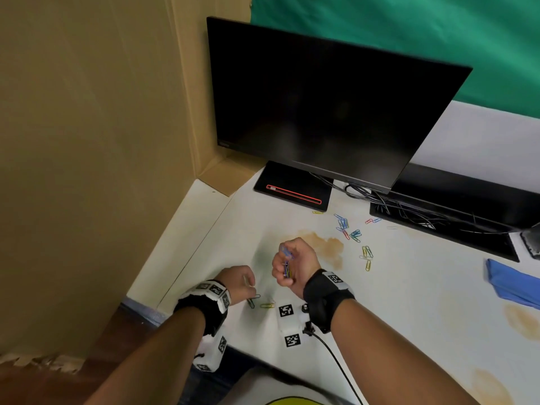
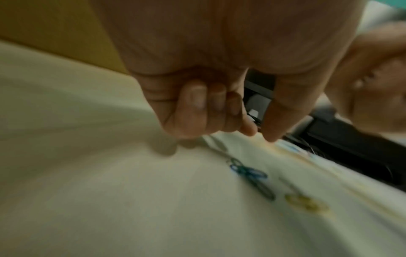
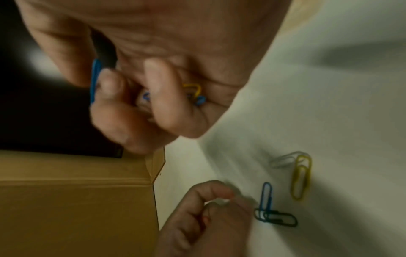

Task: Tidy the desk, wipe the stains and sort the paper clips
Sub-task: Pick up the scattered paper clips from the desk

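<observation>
Most clips remain loose. Head view: right hand [image 1: 292,266] curls round a bunch of paper clips [image 1: 286,268] above the desk [image 1: 409,302]; left hand [image 1: 239,283] is down at the few clips [image 1: 258,302] near the front edge. More scattered clips [image 1: 350,232] lie by the brown stain [image 1: 327,247], unwiped; blue cloth [image 1: 511,285] sits well apart at right. Left wrist view: thumb and forefinger close together, too blurred to tell if they hold anything. Right wrist view: fingers [image 3: 167,104] curled on blue and yellow clips; sorting looks barely started.

left hand [image 1: 239,283]: low, fingers curled, pinching | right hand [image 1: 293,264]: raised, fingers clenched
</observation>
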